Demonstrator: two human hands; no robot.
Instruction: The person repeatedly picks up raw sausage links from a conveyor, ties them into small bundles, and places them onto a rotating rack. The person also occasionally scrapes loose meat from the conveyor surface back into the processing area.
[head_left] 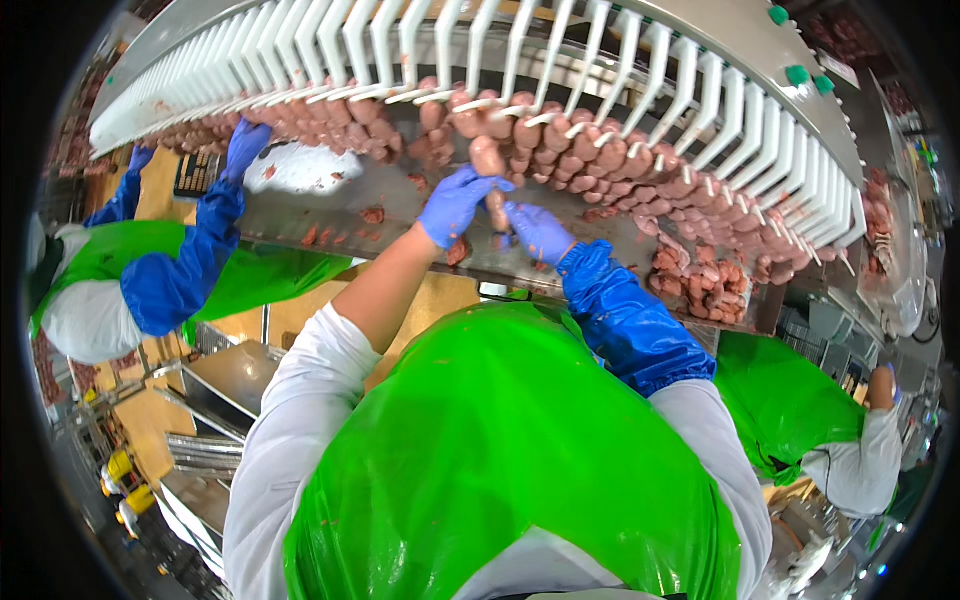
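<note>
A white comb-like rack is curving across the top, with pink sausages piling beneath its teeth. To the left, a co-worker's blue sleeve is stretching toward the steel counter; another green apron is showing at right.

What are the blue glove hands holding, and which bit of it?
Both hold one pink sausage standing upright. The left hand wraps around its middle; the right hand pinches its bottom end.
</note>
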